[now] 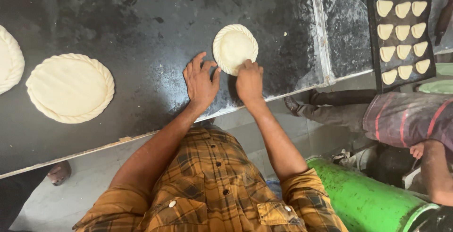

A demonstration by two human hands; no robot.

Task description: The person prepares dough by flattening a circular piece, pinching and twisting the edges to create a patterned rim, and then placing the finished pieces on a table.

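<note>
A dark, flour-dusted bench (141,19) carries a large flat dough round (70,88) with a rope-twisted rim. Right of it lies a smaller crimped dough disc (235,49). The right hand (249,82) pinches the disc's near edge, fingers closed on it; the left hand (200,82) lies flat beside it, fingers spread.

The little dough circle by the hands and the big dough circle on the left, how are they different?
The little dough circle is much smaller than the big dough circle. The right hand pinches the little one's near edge, with the left hand flat on the table beside it; nobody touches the big one. The big one shows faint creases across its top; the little one looks smooth. Both are pale, round and flat with a twisted rope rim.
</note>
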